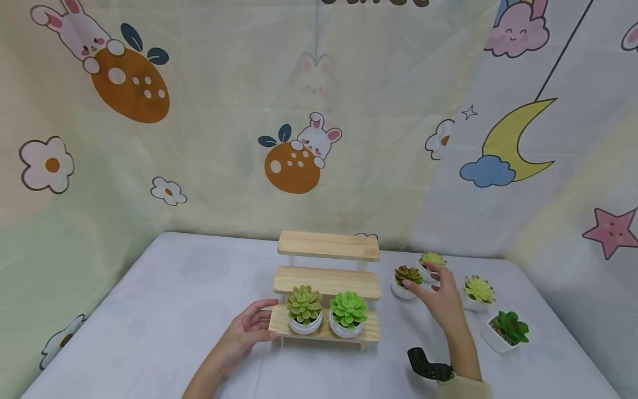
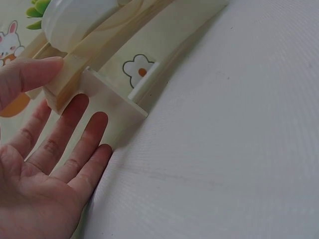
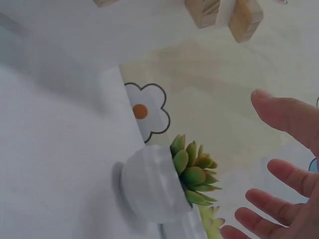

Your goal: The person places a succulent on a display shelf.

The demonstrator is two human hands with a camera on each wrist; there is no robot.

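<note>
A three-step wooden display stand (image 1: 328, 281) stands on the table. My left hand (image 1: 243, 337) holds the left end of its lowest shelf, thumb (image 2: 42, 73) above the board and fingers beneath it. Two potted succulents sit on that shelf: a dull green one (image 1: 304, 303) at left and a bright green one (image 1: 348, 310) at right. To the right of the stand, my right hand (image 1: 441, 296) reaches over a reddish-green succulent in a round white pot (image 3: 154, 184). Its thumb and fingers are spread apart, with nothing between them in the right wrist view.
Behind my right hand stands a yellow-green succulent (image 1: 432, 259). Further right are another pale yellow-green one (image 1: 478, 291) and a dark green one in a square white pot (image 1: 505, 331). A printed cloth backdrop (image 1: 219, 166) rises behind the white table (image 1: 199, 288).
</note>
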